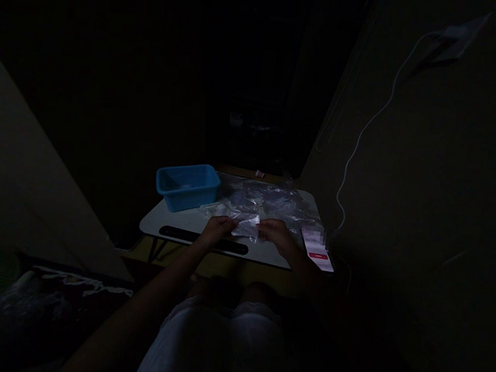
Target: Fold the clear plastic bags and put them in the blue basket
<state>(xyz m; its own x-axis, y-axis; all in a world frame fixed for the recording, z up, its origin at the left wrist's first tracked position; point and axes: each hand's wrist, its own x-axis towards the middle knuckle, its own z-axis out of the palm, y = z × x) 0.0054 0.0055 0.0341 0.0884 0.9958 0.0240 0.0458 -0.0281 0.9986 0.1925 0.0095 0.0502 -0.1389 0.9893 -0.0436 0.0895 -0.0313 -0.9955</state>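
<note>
Between my two hands is a small, shiny, clear plastic bag (246, 226), held above the front part of a low white table (190, 220). My left hand (218, 228) pinches its left side. Its right edge sits between the fingers of my right hand (276, 233). Behind my hands lies a spread of crumpled clear plastic (273, 199), covering the back right of the tabletop. The dim light hides the finer detail of the bag and whether anything is inside it.
A blue plastic basin (188, 191) stands at the table's left. At the right edge lies a lit phone (317, 250), near a white cable (391, 95) running down from a wall socket. A dark slot (203, 240) runs along the table's front. More clear plastic (23, 309) lies low on the left.
</note>
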